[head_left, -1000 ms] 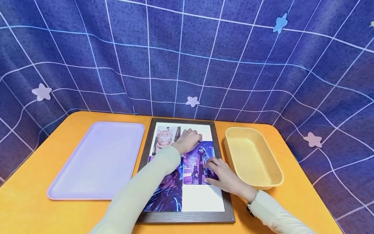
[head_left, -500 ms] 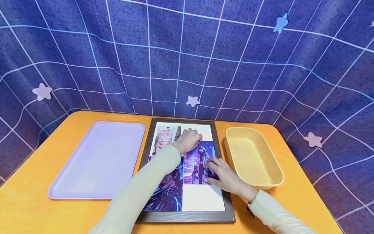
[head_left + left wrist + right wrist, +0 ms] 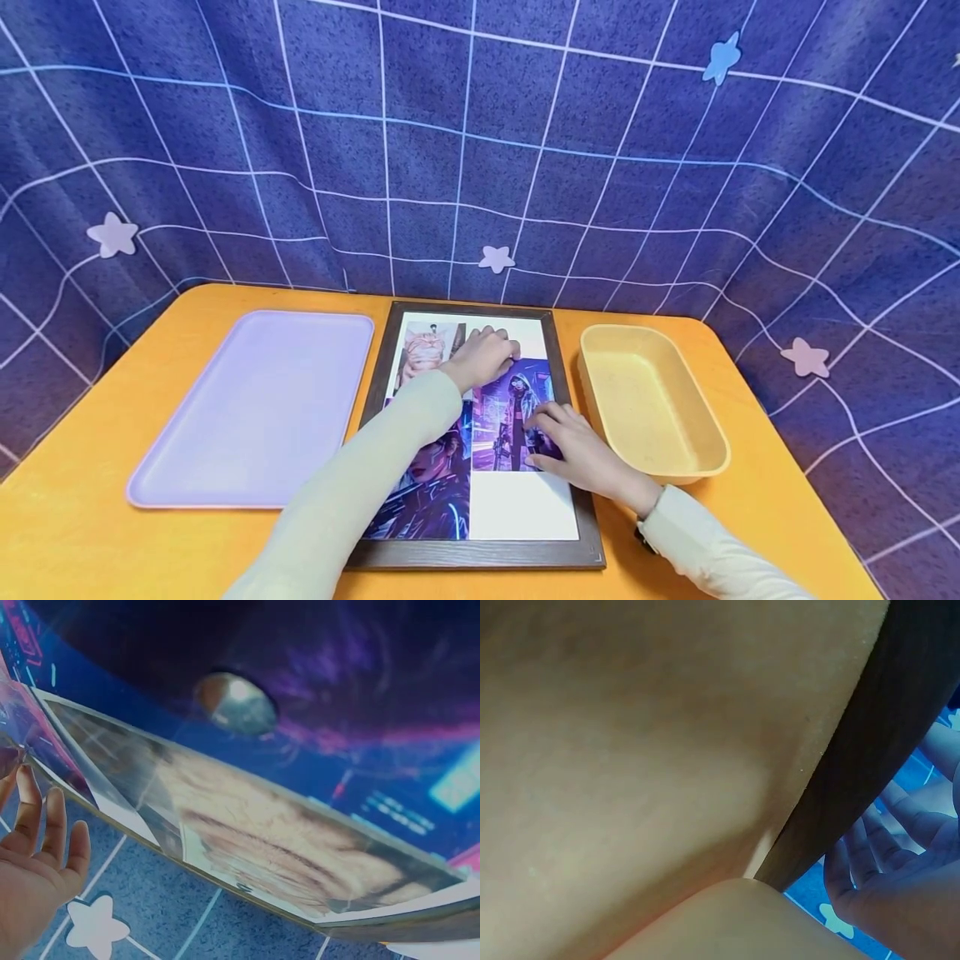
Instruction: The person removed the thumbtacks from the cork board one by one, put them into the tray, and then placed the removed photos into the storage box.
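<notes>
Left fingers: left hand (image 3: 482, 360) bent at print's top edge; whether it is pinched cannot be told
Right fingers: right hand (image 3: 573, 446) loosely spread, laid over print's lower right
Purple print (image 3: 491, 417): placed mid-right inside dark frame (image 3: 480, 554)
Beside print: cat picture (image 3: 422, 354) and dark portrait (image 3: 431, 504) stacked left
Frame sides: flanked by lilac tray (image 3: 255, 408), yellow basin (image 3: 637, 408)

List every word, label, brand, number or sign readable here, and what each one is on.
None can be read.
Hooded-figure print: neon marks, too small to tell whether they are lettering.
Close-up print: bright streaks, no legible word.
Pinkish print: partly covered, nothing legible.
Lilac tray, yellow bin, dark frame: no legible lettering.
Dark wristband: too small to tell.
</notes>
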`<act>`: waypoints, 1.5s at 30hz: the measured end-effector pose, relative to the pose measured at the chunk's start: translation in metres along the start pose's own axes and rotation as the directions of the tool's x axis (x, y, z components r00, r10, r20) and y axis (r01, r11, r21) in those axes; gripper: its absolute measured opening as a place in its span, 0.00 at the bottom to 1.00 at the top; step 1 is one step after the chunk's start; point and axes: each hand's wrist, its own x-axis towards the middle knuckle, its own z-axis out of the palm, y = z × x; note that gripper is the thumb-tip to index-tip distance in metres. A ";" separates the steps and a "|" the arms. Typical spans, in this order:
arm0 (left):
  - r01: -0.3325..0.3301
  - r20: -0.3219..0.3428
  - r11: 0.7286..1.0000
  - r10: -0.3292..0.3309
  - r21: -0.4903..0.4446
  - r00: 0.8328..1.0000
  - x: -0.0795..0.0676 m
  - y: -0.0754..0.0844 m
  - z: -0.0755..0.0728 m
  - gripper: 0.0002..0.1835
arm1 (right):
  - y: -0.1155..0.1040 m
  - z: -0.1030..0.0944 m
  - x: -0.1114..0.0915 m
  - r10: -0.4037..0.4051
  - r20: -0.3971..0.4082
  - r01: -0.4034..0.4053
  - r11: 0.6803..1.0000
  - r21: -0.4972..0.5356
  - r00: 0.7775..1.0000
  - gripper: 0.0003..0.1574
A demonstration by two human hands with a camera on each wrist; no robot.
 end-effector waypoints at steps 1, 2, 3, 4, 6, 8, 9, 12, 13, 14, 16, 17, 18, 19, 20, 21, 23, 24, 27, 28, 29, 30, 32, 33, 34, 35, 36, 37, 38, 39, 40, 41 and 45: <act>-0.002 -0.001 1.000 0.002 -0.001 1.000 0.000 0.000 -0.001 0.10 | 0.000 0.000 0.000 -0.003 0.000 0.003 1.000 -0.001 1.000 0.22; -0.005 -0.004 1.000 0.005 0.000 1.000 0.000 0.000 -0.001 0.10 | 0.000 0.000 0.000 -0.006 -0.002 0.006 1.000 -0.003 1.000 0.22; -0.006 -0.004 1.000 0.006 0.003 1.000 0.000 0.000 -0.002 0.10 | 0.000 0.000 0.000 -0.007 -0.003 0.007 1.000 -0.005 1.000 0.22; -0.006 -0.003 1.000 0.006 0.007 1.000 -0.001 0.000 -0.002 0.10 | 0.000 0.000 0.000 -0.008 -0.003 0.008 1.000 -0.007 1.000 0.22; -0.003 -0.001 1.000 0.003 0.017 1.000 -0.001 0.000 -0.004 0.10 | 0.000 0.001 0.000 -0.008 -0.003 0.008 1.000 -0.008 1.000 0.22; 0.001 0.003 1.000 -0.001 0.021 1.000 -0.002 0.000 -0.006 0.10 | 0.000 0.001 0.000 -0.004 -0.003 0.004 1.000 -0.007 1.000 0.22; 0.007 0.006 1.000 -0.008 0.023 1.000 -0.003 0.000 -0.007 0.10 | 0.000 0.001 0.000 -0.001 -0.002 0.001 1.000 -0.006 1.000 0.22; 0.032 0.013 0.999 -0.032 0.020 0.999 -0.005 -0.001 -0.010 0.11 | 0.000 0.001 0.000 0.009 0.002 -0.009 1.000 -0.004 1.000 0.22; 0.037 0.013 0.999 -0.037 0.016 0.999 -0.006 -0.001 -0.011 0.11 | 0.000 0.001 0.000 0.012 0.003 -0.012 1.000 -0.003 1.000 0.22; 0.042 0.010 0.999 -0.042 0.013 0.999 -0.007 -0.002 -0.011 0.11 | 0.000 0.001 0.000 0.014 0.005 -0.014 1.000 -0.002 1.000 0.22; 0.041 0.004 0.999 -0.041 0.011 0.999 -0.008 -0.004 -0.011 0.11 | 0.000 0.001 0.000 0.015 0.006 -0.015 1.000 -0.002 1.000 0.22; 0.034 -0.004 0.999 -0.034 0.008 0.999 -0.009 -0.006 -0.011 0.11 | 0.000 0.001 0.000 0.014 0.006 -0.014 1.000 0.001 1.000 0.22; 0.027 -0.007 1.000 -0.027 0.009 1.000 -0.010 -0.007 -0.011 0.11 | 0.000 0.001 0.000 0.013 0.005 -0.013 1.000 0.003 1.000 0.22; 0.020 -0.009 1.000 -0.020 0.010 1.000 -0.011 -0.008 -0.012 0.11 | 0.000 0.001 0.000 0.010 0.004 -0.010 1.000 0.004 1.000 0.22; 0.013 -0.010 1.000 -0.013 0.011 1.000 -0.012 -0.010 -0.012 0.11 | 0.000 0.001 0.000 0.008 0.003 -0.008 1.000 0.004 1.000 0.22; 0.008 -0.013 1.000 -0.008 0.010 1.000 -0.013 -0.011 -0.012 0.11 | 0.000 0.001 0.000 0.007 0.002 -0.007 1.000 0.003 1.000 0.22; 0.004 -0.012 1.000 -0.004 0.013 1.000 -0.015 -0.014 -0.013 0.11 | 0.000 0.001 0.000 0.004 0.000 -0.004 1.000 0.001 1.000 0.22; 0.003 -0.011 1.000 -0.003 0.017 1.000 -0.016 -0.015 -0.013 0.11 | 0.000 0.001 0.000 0.004 -0.001 -0.004 1.000 -0.001 1.000 0.22; -0.005 -0.025 1.000 0.005 0.010 1.000 -0.020 -0.020 -0.015 0.10 | 0.000 0.001 0.000 0.002 0.000 -0.002 1.000 -0.008 1.000 0.22; -0.008 -0.029 1.000 0.008 0.006 1.000 -0.021 -0.022 -0.016 0.11 | 0.000 0.001 0.000 0.001 0.001 -0.001 1.000 -0.007 1.000 0.22; -0.010 -0.033 1.000 0.010 0.001 0.999 -0.023 -0.024 -0.017 0.11 | 0.000 0.000 -0.001 0.002 0.001 -0.002 1.000 -0.007 1.000 0.22; -0.012 -0.039 1.000 0.012 -0.003 0.999 -0.024 -0.026 -0.018 0.11 | 0.000 0.000 -0.001 0.003 0.001 -0.003 1.000 -0.007 1.000 0.22; -0.016 -0.049 1.000 0.016 -0.006 0.999 -0.027 -0.031 -0.019 0.11 | 0.000 0.000 -0.001 0.006 0.000 -0.006 1.000 -0.004 1.000 0.22; -0.013 -0.052 1.000 0.013 -0.007 0.999 -0.029 -0.033 -0.019 0.11 | 0.000 0.000 -0.001 0.008 -0.001 -0.008 1.000 -0.004 1.000 0.22; -0.008 -0.053 1.000 0.008 -0.009 0.999 -0.030 -0.036 -0.020 0.11 | 0.000 0.001 -0.001 0.011 -0.002 -0.011 1.000 -0.005 1.000 0.22; -0.003 -0.055 1.000 0.003 -0.009 0.998 -0.032 -0.039 -0.020 0.11 | 0.001 0.001 -0.001 0.013 -0.002 -0.013 1.000 -0.007 1.000 0.22; 0.001 -0.060 1.000 -0.002 -0.012 0.998 -0.034 -0.042 -0.020 0.11 | 0.001 0.001 -0.001 0.015 -0.001 -0.015 1.000 -0.008 1.000 0.22; 0.003 -0.067 1.000 -0.004 -0.017 0.998 -0.036 -0.046 -0.021 0.11 | 0.001 0.001 -0.001 0.015 0.000 -0.015 1.000 -0.008 1.000 0.22; 0.008 -0.070 1.000 -0.010 -0.023 0.997 -0.038 -0.049 -0.021 0.10 | 0.001 0.001 -0.001 0.014 0.001 -0.014 1.000 -0.009 1.000 0.22; 0.015 -0.070 0.999 -0.017 -0.032 0.997 -0.040 -0.052 -0.022 0.10 | 0.001 0.001 -0.001 0.015 0.003 -0.015 1.000 -0.011 1.000 0.22; 0.018 -0.078 0.999 -0.021 -0.037 0.997 -0.043 -0.056 -0.022 0.10 | 0.000 0.001 -0.001 0.014 0.003 -0.014 1.000 -0.011 1.000 0.22; 0.021 -0.085 0.999 -0.024 -0.043 0.996 -0.045 -0.060 -0.023 0.09 | 0.000 0.001 0.000 0.014 0.003 -0.014 1.000 -0.010 1.000 0.22; 0.051 -0.105 0.997 -0.058 -0.061 0.993 -0.055 -0.074 -0.025 0.09 | -0.001 0.001 0.000 0.013 0.000 -0.013 1.000 -0.005 1.000 0.22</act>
